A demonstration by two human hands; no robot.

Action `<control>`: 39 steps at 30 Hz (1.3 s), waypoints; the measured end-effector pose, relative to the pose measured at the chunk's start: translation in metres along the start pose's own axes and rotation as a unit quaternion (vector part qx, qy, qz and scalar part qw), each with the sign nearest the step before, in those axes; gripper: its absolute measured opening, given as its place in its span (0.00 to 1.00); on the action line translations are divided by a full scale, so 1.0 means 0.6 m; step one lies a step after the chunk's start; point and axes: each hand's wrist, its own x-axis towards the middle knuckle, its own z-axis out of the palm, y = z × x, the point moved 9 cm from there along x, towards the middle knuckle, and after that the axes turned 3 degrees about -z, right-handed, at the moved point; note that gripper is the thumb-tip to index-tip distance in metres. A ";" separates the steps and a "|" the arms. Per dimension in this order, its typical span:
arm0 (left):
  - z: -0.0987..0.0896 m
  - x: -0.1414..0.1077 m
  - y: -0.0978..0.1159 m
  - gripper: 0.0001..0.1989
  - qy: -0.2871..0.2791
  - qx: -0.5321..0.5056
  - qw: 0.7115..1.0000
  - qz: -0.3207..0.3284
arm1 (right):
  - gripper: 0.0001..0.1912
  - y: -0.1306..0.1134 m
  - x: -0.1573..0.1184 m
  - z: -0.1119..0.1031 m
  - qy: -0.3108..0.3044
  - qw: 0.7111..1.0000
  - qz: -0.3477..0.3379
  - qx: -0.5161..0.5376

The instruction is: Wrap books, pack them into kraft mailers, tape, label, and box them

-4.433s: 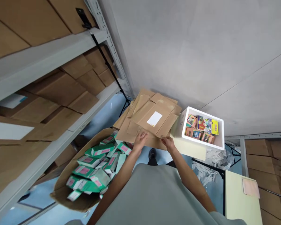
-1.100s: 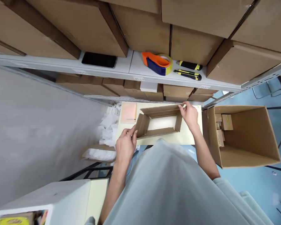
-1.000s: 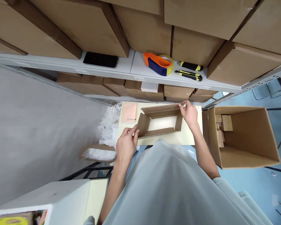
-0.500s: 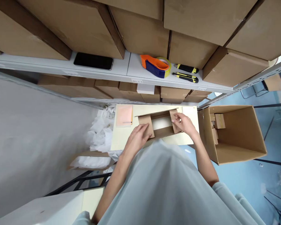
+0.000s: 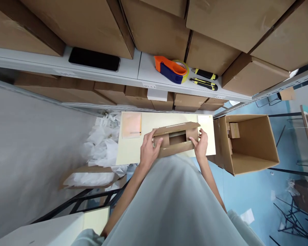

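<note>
A small cardboard box [image 5: 176, 149] is between my hands over the cream table [image 5: 129, 150], close to my body. Its short end flaps are folded inward, and the long flaps stand partly raised, with a gap in the middle. My left hand [image 5: 149, 148] grips the left end, thumb on the end flap and fingers round the outside. At the right end, my right hand [image 5: 200, 143] holds the box the same way, its thumb at the flap's edge. The underside of the box is hidden.
A large open carton [image 5: 254, 147] with small boxes inside stands right of the table. On the shelf are a phone [image 5: 94, 59], a tape dispenser [image 5: 170, 70] and two utility knives [image 5: 204, 78]. White packing material [image 5: 105, 143] is heaped at left. Pink paper [image 5: 131, 124] lies on the table.
The end flaps have gone further in and the long flaps now lean over the opening. Both hands have shifted from the flaps to the box's ends, and the box is tilted differently.
</note>
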 end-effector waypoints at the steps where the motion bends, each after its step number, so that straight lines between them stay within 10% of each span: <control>1: 0.002 0.005 0.005 0.29 -0.010 0.003 1.000 0.019 | 0.39 0.005 0.004 0.004 0.007 1.000 0.002 -0.013; 14: 0.095 0.121 -0.072 0.35 -0.117 0.051 0.992 -0.017 | 0.37 0.022 0.063 0.092 -0.171 0.981 0.069 -0.063; 21: 0.097 0.083 -0.110 0.42 -0.070 0.100 0.990 -0.064 | 0.34 0.051 0.011 0.108 -0.227 0.964 0.070 -0.122; 33: 0.133 0.076 -0.123 0.32 -0.044 -0.012 0.997 -0.069 | 0.44 0.125 -0.022 0.138 -0.140 0.975 0.150 -0.091; 39: 0.110 0.063 -0.117 0.39 0.015 -0.007 0.999 -0.044 | 0.47 0.111 -0.029 0.136 -0.124 0.986 0.082 -0.080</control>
